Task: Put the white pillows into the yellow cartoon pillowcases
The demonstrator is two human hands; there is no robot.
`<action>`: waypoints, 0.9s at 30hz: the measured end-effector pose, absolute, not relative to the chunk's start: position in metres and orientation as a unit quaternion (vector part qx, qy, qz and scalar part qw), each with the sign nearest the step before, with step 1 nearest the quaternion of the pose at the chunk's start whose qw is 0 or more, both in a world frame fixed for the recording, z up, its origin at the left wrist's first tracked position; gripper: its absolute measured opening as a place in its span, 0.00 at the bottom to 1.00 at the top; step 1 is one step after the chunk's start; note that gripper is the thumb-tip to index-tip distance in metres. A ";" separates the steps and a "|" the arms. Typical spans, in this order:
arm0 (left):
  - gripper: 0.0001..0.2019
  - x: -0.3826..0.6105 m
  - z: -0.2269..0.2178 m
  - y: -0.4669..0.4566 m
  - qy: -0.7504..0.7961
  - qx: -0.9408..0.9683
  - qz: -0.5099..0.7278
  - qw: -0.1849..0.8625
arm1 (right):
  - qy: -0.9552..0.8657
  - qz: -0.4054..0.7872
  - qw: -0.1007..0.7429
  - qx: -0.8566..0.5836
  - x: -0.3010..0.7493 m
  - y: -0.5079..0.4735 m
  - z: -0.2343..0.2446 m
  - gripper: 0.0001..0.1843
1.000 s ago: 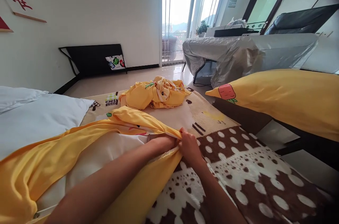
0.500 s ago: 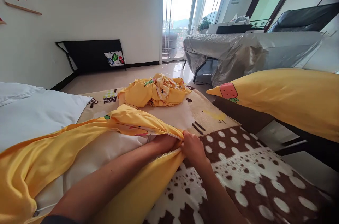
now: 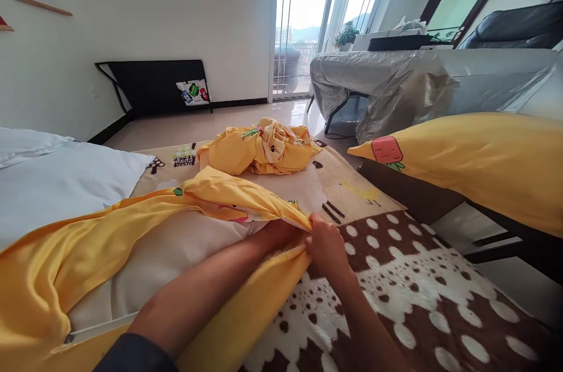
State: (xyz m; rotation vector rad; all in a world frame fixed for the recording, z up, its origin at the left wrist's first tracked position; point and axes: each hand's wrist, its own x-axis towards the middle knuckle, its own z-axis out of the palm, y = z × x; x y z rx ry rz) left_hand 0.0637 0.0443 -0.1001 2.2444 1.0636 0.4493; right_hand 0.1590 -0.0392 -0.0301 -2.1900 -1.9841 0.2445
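Note:
A yellow pillowcase [image 3: 237, 187] lies partly over a white pillow [image 3: 171, 257], its opening gaping toward me. A zipper pull [image 3: 68, 338] shows at the lower left edge of the opening. My left arm reaches through the opening, and my left hand [image 3: 284, 232] is inside near the far corner, its fingers hidden by cloth. From outside, my right hand [image 3: 328, 246] is closed around that same corner of the pillowcase, bunching the fabric and pulling it taut.
A crumpled heap of yellow printed bedding [image 3: 264, 146] sits farther along the patterned brown-and-cream blanket [image 3: 409, 284]. White pillows [image 3: 65, 184] lie at left. A yellow pillow [image 3: 475, 161] with a carrot print rests at right. Beyond stands a plastic-covered table [image 3: 396, 78].
The view has shifted slightly. My left arm has pushed a little farther into the pillowcase, with more sleeve now showing. My right hand keeps hold of the corner.

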 end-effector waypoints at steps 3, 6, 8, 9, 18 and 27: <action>0.13 0.052 -0.084 0.044 0.339 0.881 0.151 0.294 | -0.671 0.090 0.103 -0.728 0.162 -0.041 -0.028 0.16; 0.14 0.037 -0.066 0.035 0.258 0.915 0.139 0.279 | -0.670 0.088 0.109 -0.729 0.163 -0.042 -0.027 0.15; 0.13 0.029 -0.058 0.027 0.202 0.934 0.123 0.266 | -0.668 0.088 0.110 -0.731 0.164 -0.042 -0.027 0.15; 0.12 0.027 -0.057 0.024 0.187 0.943 0.115 0.252 | -0.668 0.087 0.111 -0.731 0.164 -0.042 -0.027 0.15; 0.13 0.051 -0.086 0.023 0.346 0.924 0.131 0.090 | -0.669 0.092 0.101 -0.731 0.163 -0.043 -0.022 0.15; 0.15 0.046 -0.084 0.018 0.350 0.925 0.114 0.090 | -0.674 0.095 0.101 -0.726 0.164 -0.043 -0.025 0.15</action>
